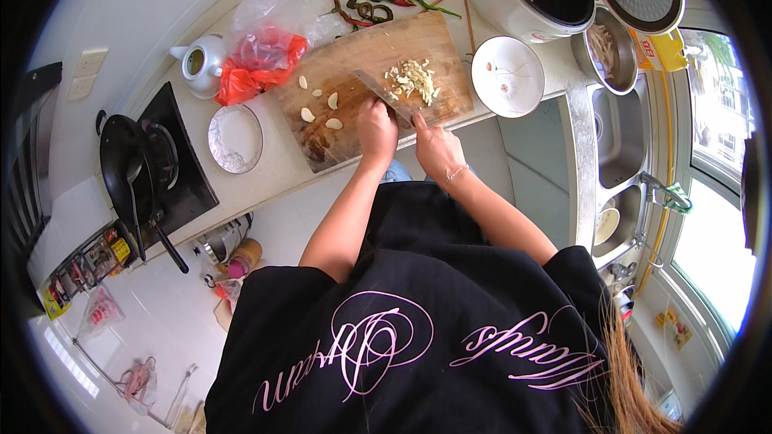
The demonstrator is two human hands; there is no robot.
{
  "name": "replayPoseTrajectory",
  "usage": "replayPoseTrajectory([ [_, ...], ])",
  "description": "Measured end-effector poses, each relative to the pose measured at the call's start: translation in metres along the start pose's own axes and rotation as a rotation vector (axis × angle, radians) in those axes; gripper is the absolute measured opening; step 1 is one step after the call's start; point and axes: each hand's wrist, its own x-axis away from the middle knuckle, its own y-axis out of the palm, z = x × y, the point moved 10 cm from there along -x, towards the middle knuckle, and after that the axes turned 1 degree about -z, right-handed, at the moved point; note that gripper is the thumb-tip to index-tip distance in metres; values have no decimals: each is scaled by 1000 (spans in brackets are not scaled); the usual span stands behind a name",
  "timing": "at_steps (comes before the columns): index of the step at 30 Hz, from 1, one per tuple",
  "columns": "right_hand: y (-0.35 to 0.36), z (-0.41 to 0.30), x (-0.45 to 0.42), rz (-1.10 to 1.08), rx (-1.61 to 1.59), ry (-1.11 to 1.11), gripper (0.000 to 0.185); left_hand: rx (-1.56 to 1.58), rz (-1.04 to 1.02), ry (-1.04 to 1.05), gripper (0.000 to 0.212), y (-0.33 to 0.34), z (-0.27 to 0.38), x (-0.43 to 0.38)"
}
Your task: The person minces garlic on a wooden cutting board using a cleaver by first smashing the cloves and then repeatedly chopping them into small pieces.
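My right hand [439, 147] grips the handle of a kitchen cleaver [377, 89], its blade slanting up and left over a wooden cutting board [362, 66]. My left hand [378, 123] lies against the near left side of the blade with curled fingers; whatever may be under them is hidden. Right of the blade is a pile of chopped garlic [415, 79]. Several whole peeled garlic cloves [333, 101] lie scattered on the board's left part, apart from my hands.
A white bowl [508, 75] stands right of the board, a white plate [236, 138] left. Chilli peppers [368, 3] and plastic bags [262, 63] lie behind. A wok [123, 163] sits on the stove; a rice cooker [500, 0] and sink [621, 132] are to the right.
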Motion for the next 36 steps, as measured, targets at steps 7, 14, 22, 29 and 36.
replayPoseTrajectory([
  [7, 7, 8, 0, 42, -27, 24, 39, -1, -2, -18, 14, 1, -3, -1],
  [14, -4, -6, 3, 24, -2, -24, 43, 5, 13, -61, 10, -1, -10, -4],
  [22, 6, 0, -9, 42, -25, 23, 34, -17, 8, -45, 12, -2, -10, -1],
  [29, 1, -1, 9, 20, -56, 9, 35, 75, 62, -30, 13, -10, 0, -1],
  [36, 9, -1, -7, 44, -37, 32, 29, -67, -36, -85, 15, -1, -11, -1],
])
